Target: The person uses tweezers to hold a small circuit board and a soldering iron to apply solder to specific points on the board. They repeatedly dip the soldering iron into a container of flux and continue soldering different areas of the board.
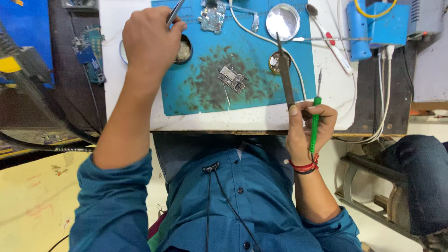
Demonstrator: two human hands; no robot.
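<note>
My left hand [151, 42] is raised over the left part of a stained blue work mat [196, 93], closed on thin metal tweezers [175, 11]. My right hand [310, 130] hovers at the table's near edge, gripping a long dark flat tool [284, 74] and a green-handled thin-tipped tool [316, 116], both pointing away from me. A small circuit board [232, 78] lies on the mat between the hands, touched by neither. A small round tin [183, 51] sits just right of my left hand.
A second circuit board [212, 16], a round metal dish [283, 21], a small brass-filled tin [278, 63] and a white cable [261, 36] lie at the mat's far side. A toothbrush [332, 44] and blue device [378, 25] sit right. Another person's jeans-clad leg [420, 182] is at right.
</note>
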